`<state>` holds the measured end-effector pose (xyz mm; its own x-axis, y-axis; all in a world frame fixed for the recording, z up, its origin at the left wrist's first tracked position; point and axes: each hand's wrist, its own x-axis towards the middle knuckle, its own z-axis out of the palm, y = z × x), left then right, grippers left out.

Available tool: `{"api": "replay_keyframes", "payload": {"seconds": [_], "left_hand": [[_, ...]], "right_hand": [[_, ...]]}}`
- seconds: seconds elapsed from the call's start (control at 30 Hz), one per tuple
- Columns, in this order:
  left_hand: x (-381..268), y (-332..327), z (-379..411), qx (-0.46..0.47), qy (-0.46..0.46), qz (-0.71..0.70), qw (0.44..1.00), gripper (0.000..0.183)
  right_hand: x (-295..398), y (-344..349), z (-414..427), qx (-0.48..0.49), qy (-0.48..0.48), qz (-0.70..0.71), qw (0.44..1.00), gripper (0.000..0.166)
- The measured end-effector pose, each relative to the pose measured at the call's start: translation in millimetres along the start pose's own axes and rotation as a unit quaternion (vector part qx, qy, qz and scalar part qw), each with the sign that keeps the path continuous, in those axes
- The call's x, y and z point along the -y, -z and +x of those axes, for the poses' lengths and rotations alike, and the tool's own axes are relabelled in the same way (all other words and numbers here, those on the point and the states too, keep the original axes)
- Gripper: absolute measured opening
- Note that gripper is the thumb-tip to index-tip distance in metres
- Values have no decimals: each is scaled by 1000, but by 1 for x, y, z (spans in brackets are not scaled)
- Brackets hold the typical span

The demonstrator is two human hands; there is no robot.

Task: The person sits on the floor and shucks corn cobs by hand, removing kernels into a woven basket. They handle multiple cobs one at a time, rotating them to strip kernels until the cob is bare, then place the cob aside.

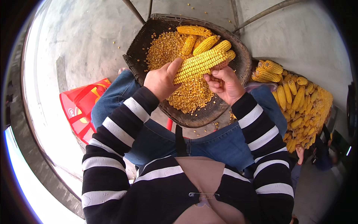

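My left hand (162, 81) grips the butt of a yellow corn cob (202, 64), which is held slantwise over a dark woven basket (236, 44). At the cob's far end, my right hand (225, 85) has its fingers curled and its thumb beside a reddish patch bare of kernels. Whether those fingers grip anything is hard to see. Loose corn kernels (193, 96) lie heaped in the basket under both hands. Several full cobs (206, 44) rest on the kernels toward the basket's far side.
A large pile of corn cobs (298, 98) lies on the floor at right, with another person's hand (299, 152) at its near edge. A red bag (81, 109) stands left of my knee. Wooden poles (265, 15) extend beyond the basket. Stray kernels dot the concrete floor (92, 36).
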<state>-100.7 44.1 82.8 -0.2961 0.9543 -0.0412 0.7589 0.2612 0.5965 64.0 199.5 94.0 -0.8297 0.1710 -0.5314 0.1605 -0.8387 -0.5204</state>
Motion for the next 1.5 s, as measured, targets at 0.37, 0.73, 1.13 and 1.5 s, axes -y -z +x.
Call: {"api": "replay_keyframes", "payload": {"seconds": [0.37, 0.73, 1.13, 1.5], "left_hand": [[-9, -6, -5, 2, -23, 23, 999, 66], [-9, -8, -2, -16, -36, -12, 999, 63], [-12, -11, -3, 12, -39, -10, 999, 63], [-13, -13, -1, 43, -29, -15, 999, 68]], "right_hand": [[-10, -8, -7, -5, -27, -14, 1000, 22], [-7, -12, -17, -7, -13, 28, 1000, 17], [-24, -2, -8, -13, 5, -35, 999, 23], [-22, -6, -7, -31, -17, -13, 999, 15]]}}
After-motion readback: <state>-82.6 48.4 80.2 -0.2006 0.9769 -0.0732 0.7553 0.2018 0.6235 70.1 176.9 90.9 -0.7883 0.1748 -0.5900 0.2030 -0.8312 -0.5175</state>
